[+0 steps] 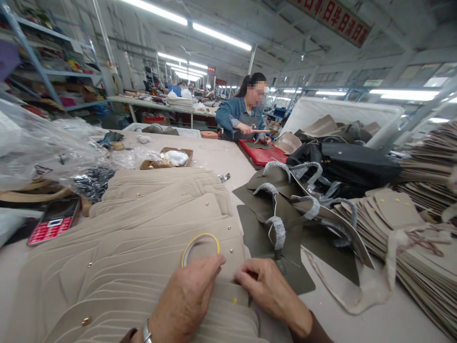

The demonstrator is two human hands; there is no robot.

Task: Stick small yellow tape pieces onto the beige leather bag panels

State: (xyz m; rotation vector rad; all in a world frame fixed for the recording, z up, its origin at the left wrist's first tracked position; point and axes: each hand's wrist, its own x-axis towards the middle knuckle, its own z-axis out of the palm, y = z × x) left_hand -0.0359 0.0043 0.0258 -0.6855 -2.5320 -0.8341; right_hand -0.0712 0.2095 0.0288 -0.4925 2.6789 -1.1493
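Note:
My left hand is closed around the near side of a roll of yellow tape, whose ring stands up past my fingers. To its right, my right hand has its thumb and fingertips pinched together, slightly blurred; whatever is between them is too small to make out. Both hands are above overlapping beige bag panels, several with small gold-coloured studs. A small yellow mark shows on the panel below my hands.
Dark olive panels with wrapped handles lie to the right, beside stacked beige pieces. A red-and-black phone and plastic bags are left. Across the table a co-worker holds a mallet-like tool over a red block.

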